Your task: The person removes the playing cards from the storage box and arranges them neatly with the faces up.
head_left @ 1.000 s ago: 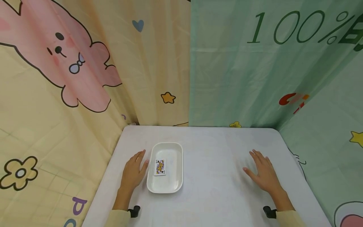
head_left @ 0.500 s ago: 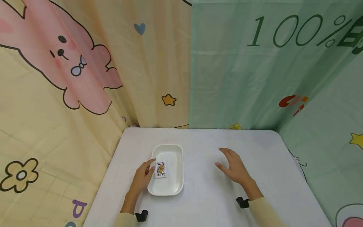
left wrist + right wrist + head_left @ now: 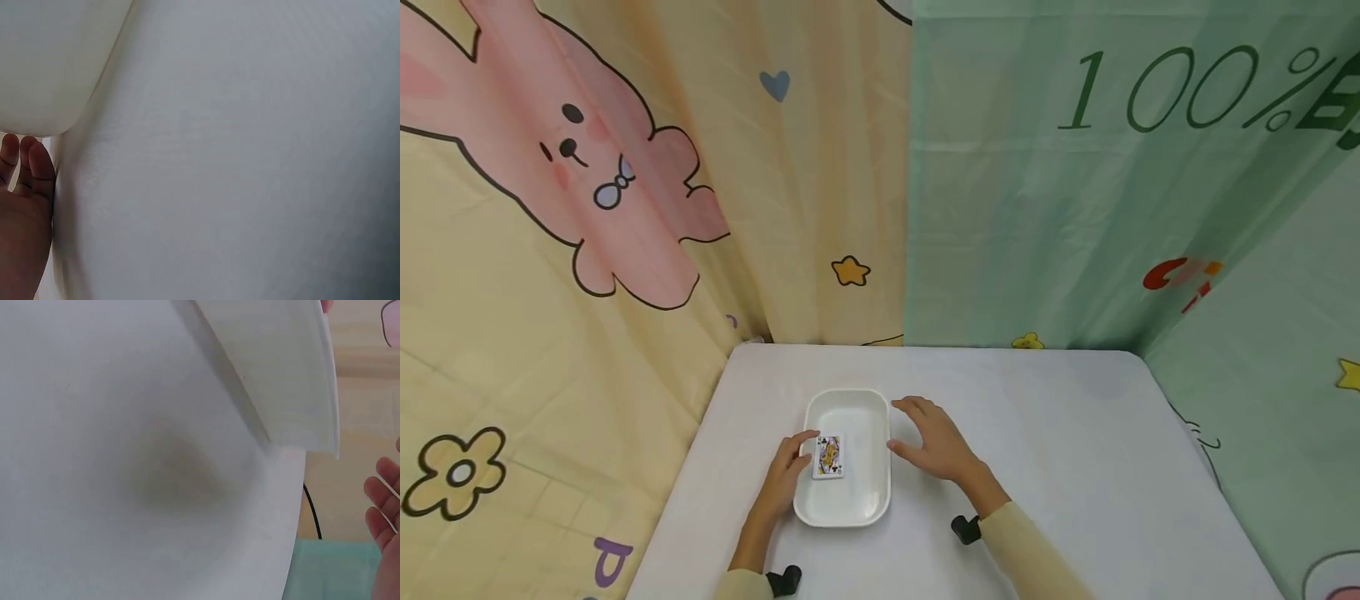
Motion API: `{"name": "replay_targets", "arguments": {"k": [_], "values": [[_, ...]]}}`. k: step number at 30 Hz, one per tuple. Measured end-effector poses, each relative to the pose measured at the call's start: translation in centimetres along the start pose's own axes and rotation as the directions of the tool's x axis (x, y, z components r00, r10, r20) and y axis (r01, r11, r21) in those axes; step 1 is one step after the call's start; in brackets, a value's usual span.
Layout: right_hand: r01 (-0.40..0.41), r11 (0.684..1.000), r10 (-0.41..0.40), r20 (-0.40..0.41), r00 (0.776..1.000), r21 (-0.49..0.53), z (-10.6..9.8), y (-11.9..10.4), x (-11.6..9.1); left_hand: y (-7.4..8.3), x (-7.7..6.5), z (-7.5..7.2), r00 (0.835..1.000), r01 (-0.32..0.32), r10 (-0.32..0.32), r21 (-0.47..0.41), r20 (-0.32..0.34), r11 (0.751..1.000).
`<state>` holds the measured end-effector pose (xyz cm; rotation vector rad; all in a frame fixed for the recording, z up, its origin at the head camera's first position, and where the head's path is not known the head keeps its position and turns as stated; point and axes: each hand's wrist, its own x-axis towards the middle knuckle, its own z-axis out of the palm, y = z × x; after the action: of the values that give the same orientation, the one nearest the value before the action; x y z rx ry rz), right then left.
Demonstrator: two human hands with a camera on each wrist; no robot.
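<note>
A white rectangular tray (image 3: 867, 492) stands on the white table, left of the middle. A playing card with a club court figure (image 3: 829, 457) lies face up inside it by the left wall; its white edge looks thick, perhaps a small stack. My left hand (image 3: 784, 473) is at the tray's left rim, index finger and thumb reaching over it close to the card. In the left wrist view, the other fingers (image 3: 41, 162) sit loosely bent by the tray's outer wall. My right hand (image 3: 936, 440) is spread, fingertips beside the right rim; in the right wrist view its visible fingers are apart from the tray.
The white table (image 3: 1060, 433) extends to the right of the tray. Behind it hang a yellow curtain (image 3: 820, 183) with cartoon prints and a green curtain (image 3: 1000, 217). Black devices are strapped at both wrists, and the sleeves are pale yellow.
My right hand has swept left across the table to the tray's right rim. My left hand has shifted right, bringing its fingertips over the left rim. Tray and card keep their places.
</note>
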<state>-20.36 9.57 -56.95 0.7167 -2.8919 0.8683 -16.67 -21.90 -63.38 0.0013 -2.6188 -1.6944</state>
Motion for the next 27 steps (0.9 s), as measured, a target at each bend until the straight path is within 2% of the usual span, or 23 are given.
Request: {"name": "replay_targets", "arguments": {"k": [6,9,13,14,19,27], "values": [[0.040,0.999,-0.038,0.098,0.994,-0.020,1.7,-3.0,2.0,-0.2,-0.2,0.1,1.000,0.019,-0.018,-0.033,0.023,0.999],[0.106,0.994,-0.100,0.143,0.985,-0.034,2.7,-4.2,2.9,1.3,-0.8,-0.3,1.000,-0.010,0.011,-0.054,0.026,0.998],[0.186,0.980,-0.170,0.197,0.965,-0.065,4.0,-5.9,3.9,3.2,-1.5,-0.8,0.999,-0.017,0.020,-0.097,0.032,0.995],[0.199,0.977,-0.179,0.214,0.960,-0.077,4.2,-6.4,4.1,3.1,-1.5,-0.7,0.999,-0.023,0.025,-0.100,0.027,0.995],[0.194,0.970,-0.145,0.287,0.947,-0.149,5.4,-7.8,5.2,3.0,-1.4,-0.4,0.999,-0.049,0.050,-0.109,0.011,0.993],[0.131,0.937,-0.026,0.312,0.950,-0.322,7.4,-7.6,5.9,3.3,-1.7,-0.3,0.998,-0.062,0.063,-0.129,-0.002,0.990]]}}
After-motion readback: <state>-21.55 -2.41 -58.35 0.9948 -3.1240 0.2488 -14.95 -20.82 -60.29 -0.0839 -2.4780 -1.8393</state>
